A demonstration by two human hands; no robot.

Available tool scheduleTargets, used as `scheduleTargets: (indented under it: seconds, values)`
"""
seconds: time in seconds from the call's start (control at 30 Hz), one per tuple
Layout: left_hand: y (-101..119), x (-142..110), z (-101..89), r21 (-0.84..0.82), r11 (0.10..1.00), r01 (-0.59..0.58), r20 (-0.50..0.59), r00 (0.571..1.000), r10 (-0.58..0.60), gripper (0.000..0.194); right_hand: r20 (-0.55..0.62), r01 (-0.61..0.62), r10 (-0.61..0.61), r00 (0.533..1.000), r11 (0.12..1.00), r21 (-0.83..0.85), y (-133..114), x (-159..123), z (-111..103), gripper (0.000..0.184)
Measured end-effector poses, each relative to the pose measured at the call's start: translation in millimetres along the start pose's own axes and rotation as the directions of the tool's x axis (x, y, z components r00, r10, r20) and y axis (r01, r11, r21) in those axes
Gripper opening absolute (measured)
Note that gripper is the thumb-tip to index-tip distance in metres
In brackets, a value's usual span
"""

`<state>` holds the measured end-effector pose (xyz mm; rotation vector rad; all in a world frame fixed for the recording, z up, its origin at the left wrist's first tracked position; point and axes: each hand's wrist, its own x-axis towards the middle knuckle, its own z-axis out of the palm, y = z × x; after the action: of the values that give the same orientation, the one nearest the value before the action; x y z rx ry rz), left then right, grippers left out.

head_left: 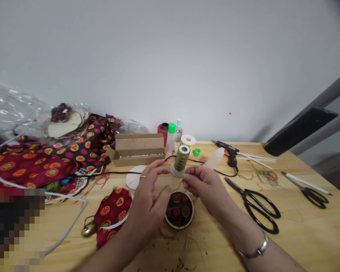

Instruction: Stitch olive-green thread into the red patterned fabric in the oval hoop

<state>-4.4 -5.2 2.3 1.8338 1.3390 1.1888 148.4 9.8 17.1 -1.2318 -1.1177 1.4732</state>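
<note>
Above a small round disc covered in black patterned fabric (180, 209), my right hand (205, 189) pinches a thin olive thread (180, 186) between thumb and fingertips. My left hand (153, 196) hovers at the disc's left side, its thumb and fingers apart and nothing in them. A spool of olive thread (182, 160) stands upright just beyond both hands. Left of my left hand lies a red patterned fabric piece (115, 207) with a brass bell (90, 229) beside it. A white disc (135, 177) is partly hidden behind my left fingers.
Large black scissors (255, 204), smaller scissors (311, 194) and a glue gun (228, 151) lie to the right. At the back are an open cardboard box (138, 151), a green-capped bottle (171, 138) and a white bottle (214, 158). Patterned cloth (53, 162) is heaped at left.
</note>
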Motion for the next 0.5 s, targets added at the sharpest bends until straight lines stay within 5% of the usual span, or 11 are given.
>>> scheduleTargets:
  seconds: [0.23,0.5]
  values:
    - [-2.9,1.5,8.3,-0.422,0.844,0.332,0.383,0.909,-0.166,0.039,0.031,0.035,-0.035,0.999,0.999,0.015,5.1,-0.4,0.8,0.012]
    - [-4.6,3.4,9.0,-0.539,0.722,0.433,0.441,0.876,-0.196,0.038,0.071,0.048,-0.049,0.996,0.999,0.018,4.5,-1.1,0.6,0.011]
